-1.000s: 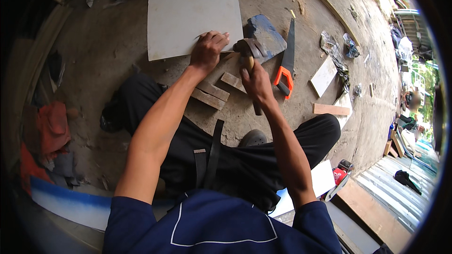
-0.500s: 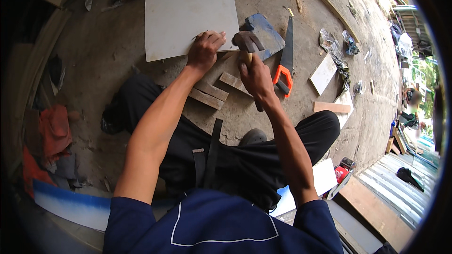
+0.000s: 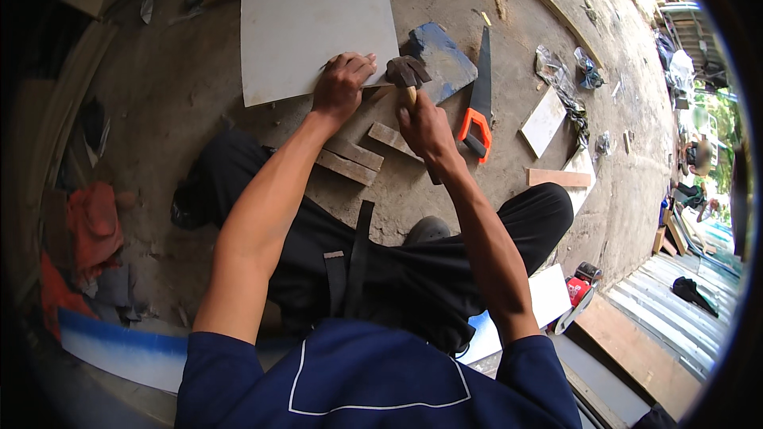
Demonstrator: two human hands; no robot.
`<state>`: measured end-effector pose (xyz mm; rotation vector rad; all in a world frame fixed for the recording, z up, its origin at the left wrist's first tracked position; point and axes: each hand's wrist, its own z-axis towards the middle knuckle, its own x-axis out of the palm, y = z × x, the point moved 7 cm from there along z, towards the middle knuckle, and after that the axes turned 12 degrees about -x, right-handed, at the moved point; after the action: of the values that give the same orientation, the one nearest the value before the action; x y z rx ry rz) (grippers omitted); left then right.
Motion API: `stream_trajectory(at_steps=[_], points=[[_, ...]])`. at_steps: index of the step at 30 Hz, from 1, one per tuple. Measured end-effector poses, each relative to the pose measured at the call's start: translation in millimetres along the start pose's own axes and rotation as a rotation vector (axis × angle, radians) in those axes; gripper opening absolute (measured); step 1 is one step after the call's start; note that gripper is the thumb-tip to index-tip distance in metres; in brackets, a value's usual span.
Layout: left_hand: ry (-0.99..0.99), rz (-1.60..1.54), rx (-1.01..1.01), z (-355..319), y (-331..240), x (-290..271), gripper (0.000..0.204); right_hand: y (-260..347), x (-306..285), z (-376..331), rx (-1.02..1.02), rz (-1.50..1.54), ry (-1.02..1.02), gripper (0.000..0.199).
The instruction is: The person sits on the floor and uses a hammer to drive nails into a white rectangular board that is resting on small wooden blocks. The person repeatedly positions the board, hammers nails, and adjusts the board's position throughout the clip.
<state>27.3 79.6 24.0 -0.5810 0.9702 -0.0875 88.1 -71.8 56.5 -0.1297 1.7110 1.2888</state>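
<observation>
A flat white board (image 3: 314,20) lies in front of me, propped at its near side on pieces of wood. My left hand (image 3: 344,83) rests on its near edge, close to the right corner, fingers bent and held together; whatever is under them is hidden. In my right hand (image 3: 427,129) is a claw hammer (image 3: 408,71), gripped by its wooden handle. The hammer's head is at the board's near right corner, just right of my left fingertips. Whether it touches the board, I cannot tell.
A blue-stained block (image 3: 445,59) and a handsaw with an orange handle (image 3: 475,129) lie to the right. Short wood offcuts (image 3: 350,160) sit between my legs and the board. Farther right are a small white panel (image 3: 544,123), a wooden strip (image 3: 559,178) and crumpled plastic.
The hammer head has shifted slightly left, closer to the board's corner. My left hand keeps its place on the board. The whole view has moved a little.
</observation>
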Motion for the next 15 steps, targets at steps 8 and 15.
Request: stream_trajectory(at_steps=[8, 15], points=[[-0.025, -0.002, 0.019, 2.5, -1.1, -0.2, 0.039, -7.5, 0.9, 1.0, 0.048, 0.035, -0.015, 0.027], [-0.008, 0.005, 0.020, 3.8, -2.8, 0.0, 0.040, -3.7, -2.5, -1.9, 0.015, 0.055, -0.073, 0.026]])
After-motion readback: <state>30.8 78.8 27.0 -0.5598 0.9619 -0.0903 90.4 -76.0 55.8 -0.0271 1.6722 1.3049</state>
